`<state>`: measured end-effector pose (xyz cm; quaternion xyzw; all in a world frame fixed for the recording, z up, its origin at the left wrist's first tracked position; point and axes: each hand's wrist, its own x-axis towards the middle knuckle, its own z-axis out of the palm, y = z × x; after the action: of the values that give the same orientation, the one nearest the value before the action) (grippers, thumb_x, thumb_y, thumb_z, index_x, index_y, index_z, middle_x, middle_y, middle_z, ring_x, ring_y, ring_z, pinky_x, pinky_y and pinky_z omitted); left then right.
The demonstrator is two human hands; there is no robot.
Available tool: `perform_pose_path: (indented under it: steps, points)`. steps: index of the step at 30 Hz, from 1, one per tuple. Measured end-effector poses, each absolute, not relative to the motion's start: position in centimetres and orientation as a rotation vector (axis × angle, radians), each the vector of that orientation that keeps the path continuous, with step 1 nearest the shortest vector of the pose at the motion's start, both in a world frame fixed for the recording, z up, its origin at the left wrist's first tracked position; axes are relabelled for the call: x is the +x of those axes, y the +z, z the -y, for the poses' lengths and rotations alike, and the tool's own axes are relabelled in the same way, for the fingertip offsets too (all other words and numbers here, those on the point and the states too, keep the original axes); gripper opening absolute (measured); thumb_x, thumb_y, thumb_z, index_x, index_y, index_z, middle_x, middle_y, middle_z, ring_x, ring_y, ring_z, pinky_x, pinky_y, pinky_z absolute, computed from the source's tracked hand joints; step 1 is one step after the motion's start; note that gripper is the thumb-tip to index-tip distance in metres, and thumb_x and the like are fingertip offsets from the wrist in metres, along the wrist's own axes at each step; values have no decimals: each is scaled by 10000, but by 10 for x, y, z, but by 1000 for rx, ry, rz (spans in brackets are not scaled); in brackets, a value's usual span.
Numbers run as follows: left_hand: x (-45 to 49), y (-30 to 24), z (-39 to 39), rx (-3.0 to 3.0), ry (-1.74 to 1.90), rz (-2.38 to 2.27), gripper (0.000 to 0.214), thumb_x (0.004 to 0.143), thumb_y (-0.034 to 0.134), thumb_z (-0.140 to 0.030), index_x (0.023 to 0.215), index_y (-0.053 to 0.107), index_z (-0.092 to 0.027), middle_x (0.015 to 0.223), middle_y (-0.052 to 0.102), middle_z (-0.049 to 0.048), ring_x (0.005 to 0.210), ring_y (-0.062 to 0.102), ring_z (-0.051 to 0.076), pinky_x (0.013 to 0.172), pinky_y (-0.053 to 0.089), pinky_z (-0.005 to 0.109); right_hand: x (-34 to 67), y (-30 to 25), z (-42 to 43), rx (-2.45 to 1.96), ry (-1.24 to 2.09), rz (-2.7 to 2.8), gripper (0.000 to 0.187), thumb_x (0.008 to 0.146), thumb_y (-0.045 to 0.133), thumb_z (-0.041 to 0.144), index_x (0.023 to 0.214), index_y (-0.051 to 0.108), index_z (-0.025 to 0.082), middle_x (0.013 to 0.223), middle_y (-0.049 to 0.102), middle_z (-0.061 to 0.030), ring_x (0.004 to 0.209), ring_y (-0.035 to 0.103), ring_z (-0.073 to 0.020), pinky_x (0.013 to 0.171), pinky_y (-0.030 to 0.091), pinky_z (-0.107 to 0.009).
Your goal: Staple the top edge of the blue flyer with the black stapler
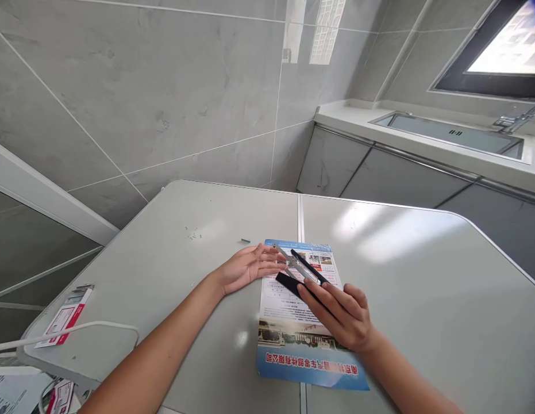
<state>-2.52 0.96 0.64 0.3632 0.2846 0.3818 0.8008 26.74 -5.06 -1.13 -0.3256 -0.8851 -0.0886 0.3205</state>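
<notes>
My right hand (342,310) is wrapped round a black stapler (312,270). The stapler is spread apart, so its metal inner rail shows between the black halves, and its far end points up and left. Just left of it, my left hand (250,265) is turned palm up with its fingers stretched out. Those fingertips reach the stapler's front end; whether they touch it I cannot tell. Beneath both lies a printed blue-and-white sheet (293,368), partly covered by the right hand. A short strip of staples (245,240) rests on the table beyond my left hand.
Several loose staples (193,233) are scattered on the pale table (207,356). At its left edge lie a red-and-white packet (66,319) and a white cable (95,326). A tiled wall (185,86) stands behind, with a counter and sink (448,132) at the right.
</notes>
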Motion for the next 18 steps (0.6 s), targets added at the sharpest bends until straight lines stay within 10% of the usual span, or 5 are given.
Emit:
perform_pose_path:
  steps: [9, 18]
  points:
    - [-26, -3, -12, 696, 748, -583, 286, 1015, 641, -258, 1246, 705, -103, 1327, 695, 193, 1259, 674, 261, 1178, 453, 385, 260, -5, 47, -832, -384, 2253, 560, 949, 620, 92, 1387, 621, 440, 1176, 788, 39, 921, 725, -208, 855, 480, -395]
    - [-26, -11, -20, 827, 1104, -783, 272, 944, 745, -327, 1159, 749, -160, 1063, 725, 88, 881, 699, 158, 941, 564, 356, 260, 0, 27, -1016, 655, 2077, 219, 926, 699, 341, 1113, 621, 257, 1020, 718, -63, 926, 672, -251, 768, 549, -380]
